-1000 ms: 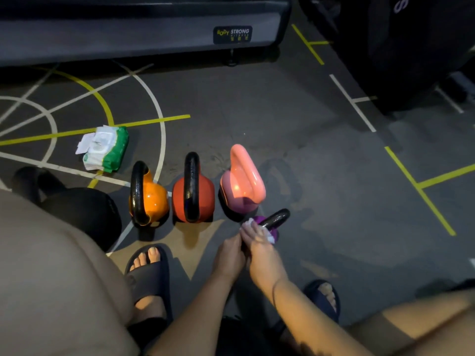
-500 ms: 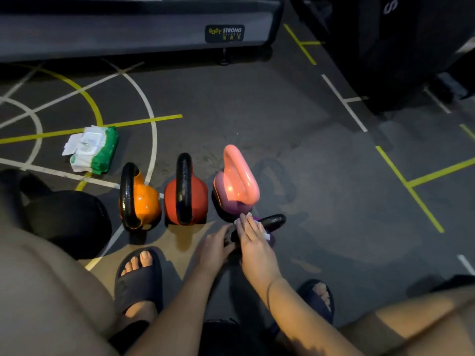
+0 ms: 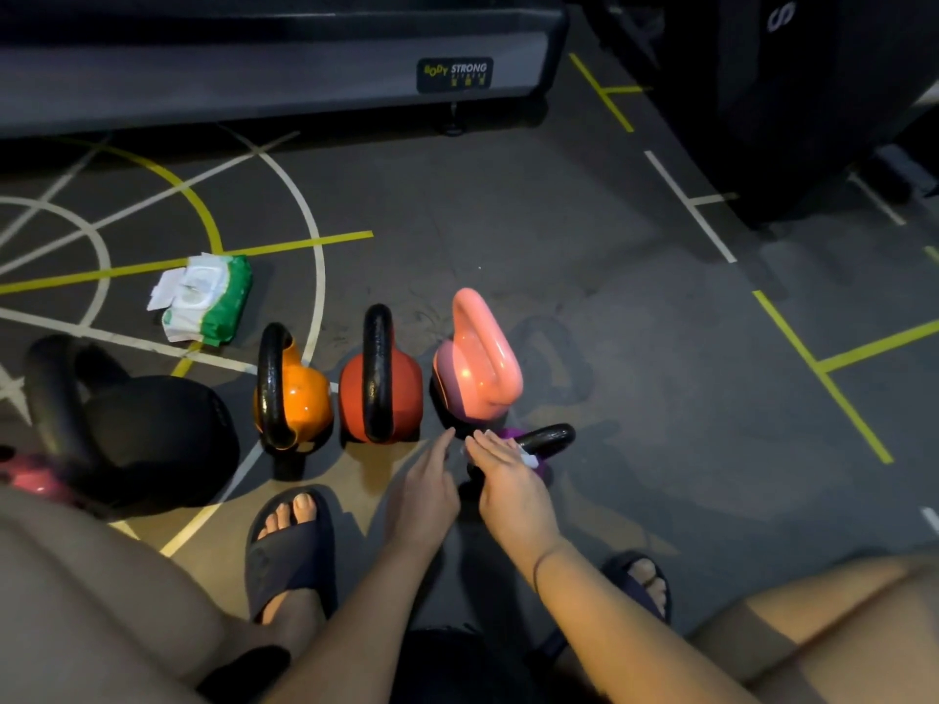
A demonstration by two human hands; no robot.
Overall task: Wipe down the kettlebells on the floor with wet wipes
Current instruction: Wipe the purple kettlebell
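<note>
Several kettlebells stand in a row on the floor: a big black one (image 3: 152, 439), an orange one (image 3: 302, 401), a red one (image 3: 401, 393) and a pink one (image 3: 477, 363). In front of the pink one lies a small purple kettlebell (image 3: 546, 442) with a black handle. My right hand (image 3: 508, 482) lies flat on it, fingers straight, pressing a white wet wipe (image 3: 528, 459) that peeks out at the hand's right edge. My left hand (image 3: 424, 490) hovers just left of it with straight fingers, holding nothing.
A green-and-white pack of wet wipes (image 3: 208, 297) lies on the floor behind the orange kettlebell. My sandalled feet (image 3: 289, 546) are close in front. A grey machine base (image 3: 254, 68) runs along the back, and dark equipment (image 3: 787, 94) stands at the back right.
My left hand has come off the purple kettlebell's left side and its fingers have straightened. My right hand stays on top with the wipe.
</note>
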